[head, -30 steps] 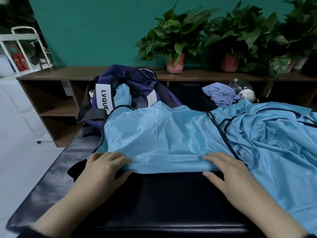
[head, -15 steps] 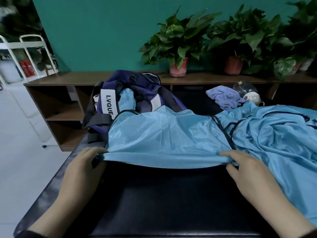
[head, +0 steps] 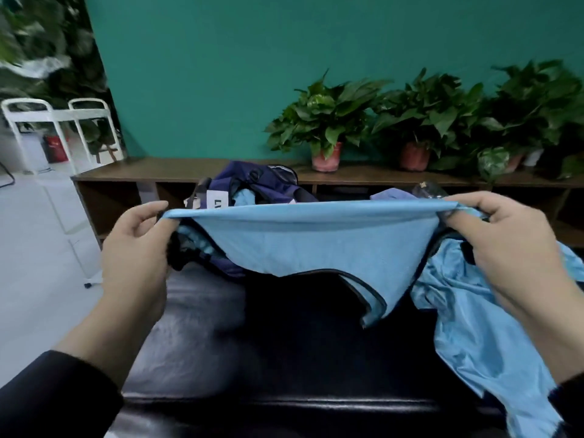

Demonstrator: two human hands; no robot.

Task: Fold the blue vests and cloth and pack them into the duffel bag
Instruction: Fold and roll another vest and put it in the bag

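A light blue vest (head: 316, 241) with dark trim hangs stretched in the air above the black bench (head: 284, 358). My left hand (head: 139, 245) pinches its left corner and my right hand (head: 502, 241) pinches its right corner, so the top edge runs taut between them. Behind the vest the navy duffel bag (head: 262, 184) stands open with something blue inside; the vest hides its lower part. More blue vests (head: 480, 327) lie crumpled on the bench at the right. A lilac cloth (head: 392, 195) peeks over the vest's top edge.
A low wooden shelf unit (head: 151, 170) runs along the teal wall, with three potted plants (head: 325, 121) on top. A clear glass object (head: 429, 188) sits beside the lilac cloth. A white metal rack (head: 57, 128) stands on the pale floor at left.
Both hands gripped the vest's near edge on the bench, spread apart, and lifted it well up. The vest now hangs free instead of lying flat. The camera tilted upward.
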